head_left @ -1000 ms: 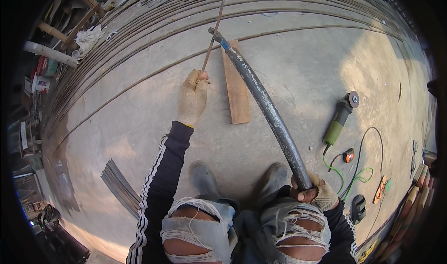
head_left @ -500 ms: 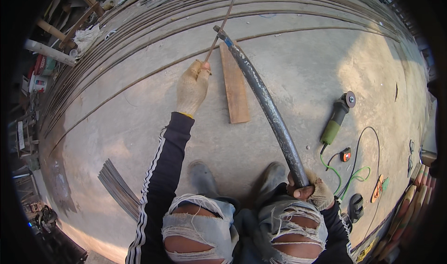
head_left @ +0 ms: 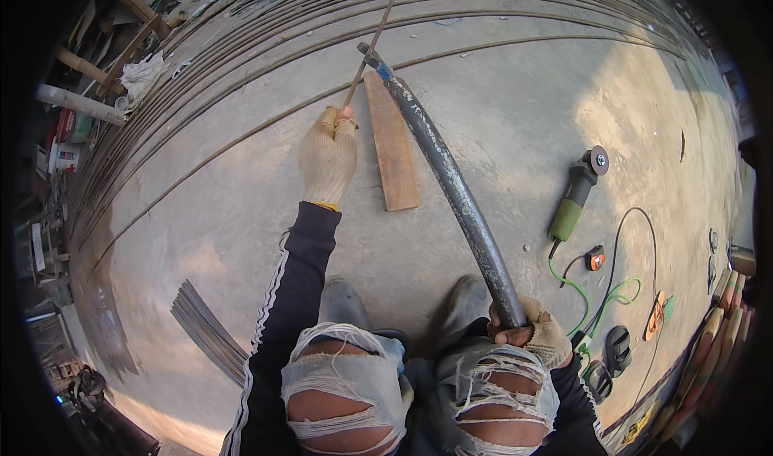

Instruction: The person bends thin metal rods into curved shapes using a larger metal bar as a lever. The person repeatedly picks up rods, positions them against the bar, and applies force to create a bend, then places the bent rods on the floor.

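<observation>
My left hand (head_left: 328,154), in a cream knit glove, is closed round a thin steel rod (head_left: 378,29) that runs away to the far edge. The jaw at the head of a long, pipe-handled rebar bender (head_left: 451,170) meets this rod just beyond my fingers. Low on the right, by my knee, my right hand (head_left: 531,331) grips the pipe's near end; its glove leaves fingers bare. Under the bender's head, a wooden board (head_left: 392,154) lies on the concrete floor, just right of my left hand.
Several long steel bars (head_left: 266,74) stretch across the far floor. On the right lie a green angle grinder (head_left: 573,198) with its cord, a tape measure (head_left: 594,258) and black sandals (head_left: 617,351). A bundle of cut rods (head_left: 205,327) lies at left.
The whole view has shifted slightly. My left hand sits a little closer to the wooden board. Both hands keep their grips, and the bender's head stays at the rod.
</observation>
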{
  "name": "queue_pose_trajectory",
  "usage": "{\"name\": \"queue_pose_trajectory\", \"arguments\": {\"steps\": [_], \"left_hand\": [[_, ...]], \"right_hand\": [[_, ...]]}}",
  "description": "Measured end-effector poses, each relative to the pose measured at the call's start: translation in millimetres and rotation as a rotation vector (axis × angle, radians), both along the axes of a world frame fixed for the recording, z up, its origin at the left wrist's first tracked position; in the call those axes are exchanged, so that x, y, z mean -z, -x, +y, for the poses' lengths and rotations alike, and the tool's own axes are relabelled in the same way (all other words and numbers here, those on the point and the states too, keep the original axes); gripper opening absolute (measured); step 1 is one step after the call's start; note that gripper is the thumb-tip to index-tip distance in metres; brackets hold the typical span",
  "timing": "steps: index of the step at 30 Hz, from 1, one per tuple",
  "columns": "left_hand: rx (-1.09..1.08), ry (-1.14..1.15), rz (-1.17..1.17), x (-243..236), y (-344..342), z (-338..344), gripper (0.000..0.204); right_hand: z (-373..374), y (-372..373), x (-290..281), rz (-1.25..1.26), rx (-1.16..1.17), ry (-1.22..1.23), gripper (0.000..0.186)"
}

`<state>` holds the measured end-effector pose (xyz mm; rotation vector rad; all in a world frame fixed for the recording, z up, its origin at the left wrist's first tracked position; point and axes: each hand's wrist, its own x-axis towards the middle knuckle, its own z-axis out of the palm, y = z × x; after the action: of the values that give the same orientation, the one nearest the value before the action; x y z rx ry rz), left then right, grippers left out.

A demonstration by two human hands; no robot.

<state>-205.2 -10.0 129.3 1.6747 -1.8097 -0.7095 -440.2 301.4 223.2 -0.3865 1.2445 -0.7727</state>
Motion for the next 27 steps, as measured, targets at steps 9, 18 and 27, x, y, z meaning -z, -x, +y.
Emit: {"name": "queue_pose_trajectory", "arguments": {"steps": [9, 18, 27], "left_hand": [[-0.051, 0.002, -0.005, 3, 0, 9, 0.044], [-0.053, -0.017, 0.048, -6, 5, 16, 0.044], [-0.064, 0.018, 0.087, 8, 2, 17, 0.045]], "right_hand": [[3, 4, 1, -0.073, -0.031, -0.017, 0.037], [1, 2, -5, -0.088, -0.009, -0.025, 0.035], [8, 2, -7, 0.028, -0.009, -0.046, 0.04]]}}
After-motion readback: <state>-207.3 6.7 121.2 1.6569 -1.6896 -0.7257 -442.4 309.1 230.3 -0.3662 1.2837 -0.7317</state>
